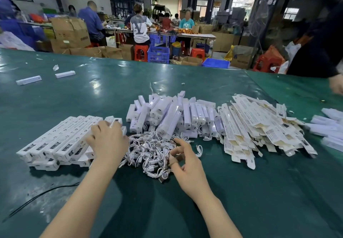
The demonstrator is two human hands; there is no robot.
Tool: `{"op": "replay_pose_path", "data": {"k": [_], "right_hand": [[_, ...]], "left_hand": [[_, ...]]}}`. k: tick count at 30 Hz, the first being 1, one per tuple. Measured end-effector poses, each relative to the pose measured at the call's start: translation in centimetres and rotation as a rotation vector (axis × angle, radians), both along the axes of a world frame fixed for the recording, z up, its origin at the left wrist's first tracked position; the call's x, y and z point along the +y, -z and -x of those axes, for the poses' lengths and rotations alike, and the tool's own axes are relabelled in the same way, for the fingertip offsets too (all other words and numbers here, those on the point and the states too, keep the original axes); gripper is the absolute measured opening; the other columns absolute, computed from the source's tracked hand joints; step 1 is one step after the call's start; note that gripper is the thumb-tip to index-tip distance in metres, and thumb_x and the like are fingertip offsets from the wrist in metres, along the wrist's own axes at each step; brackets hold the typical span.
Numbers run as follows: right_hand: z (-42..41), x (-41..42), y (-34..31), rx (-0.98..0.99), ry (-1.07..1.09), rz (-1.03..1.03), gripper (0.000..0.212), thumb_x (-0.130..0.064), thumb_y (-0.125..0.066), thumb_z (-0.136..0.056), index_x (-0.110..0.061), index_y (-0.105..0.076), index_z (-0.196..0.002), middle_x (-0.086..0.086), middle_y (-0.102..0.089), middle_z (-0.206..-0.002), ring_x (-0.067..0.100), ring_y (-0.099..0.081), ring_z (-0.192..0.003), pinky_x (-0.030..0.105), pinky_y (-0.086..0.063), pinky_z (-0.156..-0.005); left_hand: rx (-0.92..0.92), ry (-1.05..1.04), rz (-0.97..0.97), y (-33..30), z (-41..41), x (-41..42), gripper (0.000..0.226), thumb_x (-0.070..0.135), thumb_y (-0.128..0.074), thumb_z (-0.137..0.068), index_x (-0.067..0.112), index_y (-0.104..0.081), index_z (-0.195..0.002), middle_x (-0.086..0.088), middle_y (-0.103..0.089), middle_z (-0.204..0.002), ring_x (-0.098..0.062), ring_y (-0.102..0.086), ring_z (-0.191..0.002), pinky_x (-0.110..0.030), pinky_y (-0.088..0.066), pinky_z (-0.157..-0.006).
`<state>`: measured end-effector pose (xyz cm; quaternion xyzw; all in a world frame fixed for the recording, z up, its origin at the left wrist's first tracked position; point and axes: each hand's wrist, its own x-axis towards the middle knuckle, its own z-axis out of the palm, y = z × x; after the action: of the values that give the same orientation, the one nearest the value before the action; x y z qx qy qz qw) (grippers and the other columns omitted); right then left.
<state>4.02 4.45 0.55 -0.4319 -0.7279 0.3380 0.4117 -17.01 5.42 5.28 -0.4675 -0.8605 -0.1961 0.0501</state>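
Observation:
My left hand (107, 141) lies palm down on the right end of a row of closed, printed white boxes (55, 143), its fingers curled over the top box. My right hand (185, 163) hovers with fingers spread and loose at the right edge of a tangle of short white USB cables (148, 154); the index finger points up and away, and nothing is clearly held. Behind the cables sits a heap of white bar-shaped units (167, 115). To the right lies a fanned pile of flat, unfolded cartons (259, 130).
All of this lies on a green table (185, 210). Two loose white boxes (28, 80) lie far left, more white units (330, 128) at the right edge. A black cord (37, 197) runs near left. Another person's hand (336, 85) reaches in at right. People work at benches behind.

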Motion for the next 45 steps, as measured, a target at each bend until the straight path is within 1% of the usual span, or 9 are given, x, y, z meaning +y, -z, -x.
{"op": "replay_pose_path", "data": {"k": [7, 18, 25, 27, 31, 34, 36, 41, 45], "right_hand": [[-1.9, 1.7, -1.1, 0.061, 0.320, -0.039, 0.029, -0.009, -0.059, -0.091, -0.033, -0.061, -0.109, -0.008, -0.058, -0.107, 0.011, -0.055, -0.101, 0.025, -0.044, -0.087], [-10.7, 7.1, -3.5, -0.812, 0.782, 0.035, 0.039, -0.033, -0.051, -0.095, -0.020, -0.050, -0.132, 0.012, -0.020, -0.154, 0.034, -0.009, -0.141, 0.048, -0.022, -0.105], [-12.2, 9.3, -3.9, -1.140, 0.841, -0.146, 0.023, -0.020, -0.048, -0.094, -0.016, -0.062, -0.111, 0.006, -0.048, -0.130, 0.028, -0.030, -0.130, 0.040, -0.031, -0.091], [-12.2, 9.4, -4.0, -0.920, 0.905, -0.221, 0.021, -0.018, -0.047, -0.095, -0.012, -0.065, -0.104, 0.004, -0.055, -0.123, 0.027, -0.038, -0.122, 0.041, -0.032, -0.090], [-11.8, 7.9, -4.2, 0.200, 0.917, -0.231, 0.021, -0.023, -0.045, -0.098, -0.013, -0.059, -0.087, -0.001, -0.057, -0.088, 0.021, -0.051, -0.086, 0.038, -0.041, -0.076], [-11.3, 5.8, -4.1, 0.833, 0.754, 0.049, 0.012, -0.023, -0.047, -0.101, -0.026, -0.058, -0.100, -0.017, -0.057, -0.092, 0.002, -0.054, -0.079, 0.019, -0.048, -0.064], [-11.0, 4.6, -3.4, 0.917, 0.571, 0.197, 0.020, -0.019, -0.049, -0.101, -0.031, -0.062, -0.093, -0.023, -0.064, -0.082, 0.000, -0.052, -0.066, 0.017, -0.045, -0.053], [-10.5, 3.0, -1.7, 0.543, 0.301, 0.267, 0.021, -0.022, -0.056, -0.098, -0.031, -0.070, -0.085, -0.015, -0.072, -0.081, -0.001, -0.061, -0.068, 0.015, -0.046, -0.055], [-9.8, 2.6, -1.0, 0.327, 0.299, 0.182, 0.011, -0.035, -0.062, -0.092, -0.044, -0.064, -0.099, -0.017, -0.066, -0.087, 0.003, -0.058, -0.074, 0.023, -0.050, -0.065]], "left_hand": [[-0.109, 0.306, -0.235, 0.1, -5.2, 0.5, 0.030, 0.024, -0.062, -0.090, 0.023, -0.063, -0.121, -0.005, -0.047, -0.131, -0.029, -0.034, -0.123, -0.043, -0.030, -0.096], [-0.271, 0.674, -0.388, 1.2, -12.6, 0.9, 0.025, 0.011, -0.066, -0.085, 0.018, -0.070, -0.109, -0.004, -0.051, -0.120, -0.026, -0.043, -0.114, -0.033, -0.027, -0.095], [-0.246, 0.749, -0.346, 1.4, -14.3, 1.0, 0.024, 0.018, -0.060, -0.090, 0.023, -0.066, -0.113, 0.003, -0.046, -0.124, -0.014, -0.032, -0.115, -0.029, -0.021, -0.089], [-0.236, 0.756, -0.344, 1.6, -14.2, 1.1, 0.024, 0.018, -0.060, -0.090, 0.023, -0.067, -0.113, 0.004, -0.046, -0.123, -0.012, -0.031, -0.115, -0.026, -0.017, -0.087], [-0.295, 0.746, -0.334, 2.4, -14.2, 1.6, 0.023, 0.013, -0.062, -0.089, 0.021, -0.069, -0.109, 0.005, -0.050, -0.117, -0.012, -0.041, -0.114, -0.025, -0.024, -0.090], [-0.755, 0.760, -0.218, 2.3, -15.1, 1.4, 0.015, 0.010, -0.059, -0.093, 0.020, -0.067, -0.101, 0.009, -0.063, -0.099, -0.010, -0.060, -0.094, -0.019, -0.046, -0.084], [-1.263, 0.646, -0.118, 1.9, -15.8, 1.2, 0.014, 0.017, -0.053, -0.099, 0.017, -0.064, -0.107, 0.005, -0.071, -0.085, -0.011, -0.068, -0.073, -0.016, -0.051, -0.061], [-2.262, 0.601, 0.349, 3.3, -14.4, 0.5, 0.054, 0.044, -0.054, -0.092, 0.004, -0.057, -0.128, -0.026, -0.070, -0.105, -0.032, -0.071, -0.064, -0.030, -0.058, -0.047], [-2.240, 0.910, 0.609, 3.5, -14.2, -0.5, 0.086, 0.053, -0.088, -0.061, 0.005, -0.061, -0.127, -0.021, -0.069, -0.107, -0.023, -0.071, -0.061, -0.027, -0.057, -0.045]]}}
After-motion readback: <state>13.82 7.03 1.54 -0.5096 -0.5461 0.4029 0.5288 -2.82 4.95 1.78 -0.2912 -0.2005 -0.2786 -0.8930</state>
